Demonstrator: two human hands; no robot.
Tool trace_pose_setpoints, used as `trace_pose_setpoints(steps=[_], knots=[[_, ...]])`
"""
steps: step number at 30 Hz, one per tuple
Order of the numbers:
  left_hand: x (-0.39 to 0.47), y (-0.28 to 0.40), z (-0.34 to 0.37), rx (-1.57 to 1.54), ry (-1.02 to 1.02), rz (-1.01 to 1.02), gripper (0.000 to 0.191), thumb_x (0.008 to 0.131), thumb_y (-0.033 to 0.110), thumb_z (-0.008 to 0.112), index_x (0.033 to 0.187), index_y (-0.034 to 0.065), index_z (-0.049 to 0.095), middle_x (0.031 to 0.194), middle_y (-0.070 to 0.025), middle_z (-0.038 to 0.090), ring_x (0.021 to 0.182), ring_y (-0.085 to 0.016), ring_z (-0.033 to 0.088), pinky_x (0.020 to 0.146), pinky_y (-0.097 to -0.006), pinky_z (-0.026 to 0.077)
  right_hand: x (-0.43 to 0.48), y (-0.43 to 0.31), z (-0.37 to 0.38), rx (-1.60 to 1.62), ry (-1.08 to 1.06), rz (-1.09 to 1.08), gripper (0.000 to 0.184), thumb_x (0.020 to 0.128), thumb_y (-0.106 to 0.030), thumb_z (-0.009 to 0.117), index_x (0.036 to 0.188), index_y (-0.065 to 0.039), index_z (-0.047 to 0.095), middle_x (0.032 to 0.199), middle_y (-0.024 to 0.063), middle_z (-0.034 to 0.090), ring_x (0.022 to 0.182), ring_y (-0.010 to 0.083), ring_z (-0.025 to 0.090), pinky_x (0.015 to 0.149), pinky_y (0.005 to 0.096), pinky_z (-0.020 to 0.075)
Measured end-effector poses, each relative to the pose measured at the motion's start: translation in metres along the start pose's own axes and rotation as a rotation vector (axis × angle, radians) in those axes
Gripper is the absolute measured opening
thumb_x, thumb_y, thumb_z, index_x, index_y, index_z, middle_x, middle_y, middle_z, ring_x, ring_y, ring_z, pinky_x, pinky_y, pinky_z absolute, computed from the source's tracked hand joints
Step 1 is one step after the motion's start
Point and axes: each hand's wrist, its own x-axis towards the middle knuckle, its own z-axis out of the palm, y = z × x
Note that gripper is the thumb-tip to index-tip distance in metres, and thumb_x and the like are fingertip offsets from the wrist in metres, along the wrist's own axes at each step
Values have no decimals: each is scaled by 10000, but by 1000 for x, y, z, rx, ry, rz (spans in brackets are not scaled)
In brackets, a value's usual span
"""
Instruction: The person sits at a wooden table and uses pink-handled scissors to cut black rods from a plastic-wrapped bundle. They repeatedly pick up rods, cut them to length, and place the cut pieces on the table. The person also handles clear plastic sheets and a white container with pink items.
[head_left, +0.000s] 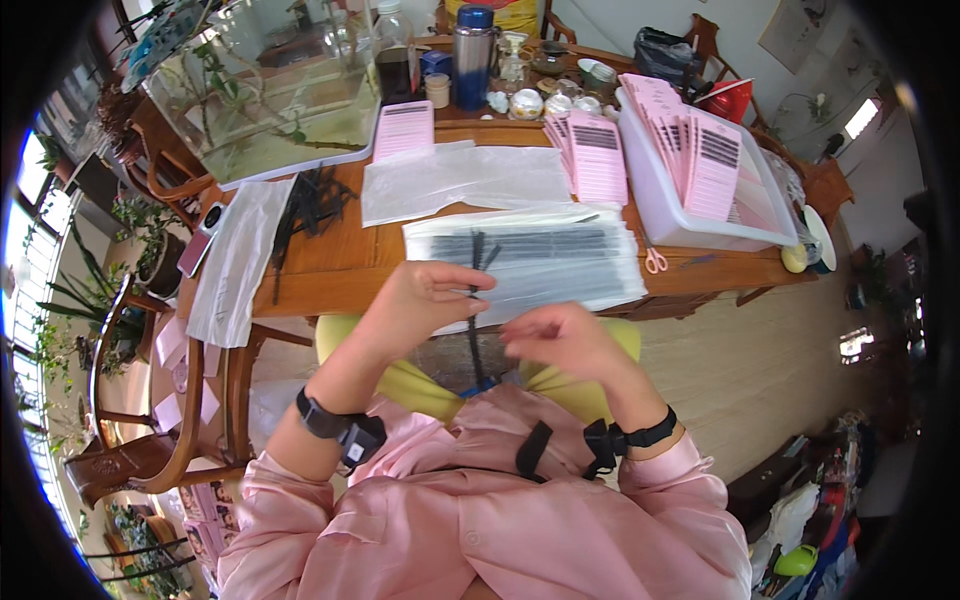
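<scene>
My left hand (435, 304) pinches a thin black strip (474, 345) between thumb and fingers; it hangs upright over the table's front edge. Just right of it, my right hand (559, 337) is raised with fingers curled, and I see nothing in it. Beneath and beyond the hands lies a stack of whitish translucent sheets (559, 281) with dark strips showing through. A heap of black strips (311, 202) sits farther left on the wooden table, beside a white translucent sheet (244, 259). Pink cards with black strips (598, 161) lie behind the stack.
A white plastic bin (675, 202) holds more pink cards. Pink-handled scissors (655, 259) lie beside it. At the back stand a glass tank (262, 90), a steel and blue thermos (472, 60) and a bottle of dark liquid (394, 64). A wooden chair (191, 390) is at the left.
</scene>
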Motion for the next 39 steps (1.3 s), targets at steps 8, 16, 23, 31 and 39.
trace_pose_setpoints(steps=[8,16,23,31,39], knots=[[11,13,-22,-80,45,11,285,870,-93,699,1151,-53,720,1108,-119,752,940,-131,733,823,-239,576,-24,28,-174,-797,1037,44,153,849,-172,773,902,-34,738,836,152,725,758,298,692,699,393,536],[14,39,-43,77,-6,8,258,883,-57,730,1137,-20,746,946,-22,748,819,-42,665,741,-180,527,11,60,-195,-915,907,174,336,804,-330,801,854,-2,755,822,205,721,781,372,697,734,456,543],[2,63,-77,208,-17,75,252,888,21,750,1139,8,757,900,-17,755,799,-26,634,721,-208,521,16,54,-206,-1079,829,201,229,696,-193,832,775,1,739,755,209,703,715,363,696,691,431,547],[-10,85,-94,196,-29,131,252,895,9,763,1147,18,762,712,92,619,663,20,463,579,-181,369,5,34,-201,-1073,797,273,284,661,-223,837,720,21,704,701,210,679,660,360,677,650,421,540],[-18,95,-112,7,-81,96,273,894,-28,744,1167,-19,744,915,-20,757,806,-7,628,681,-169,478,-18,-25,-159,-104,455,43,93,810,36,714,743,23,651,713,37,670,674,113,613,642,261,481]])
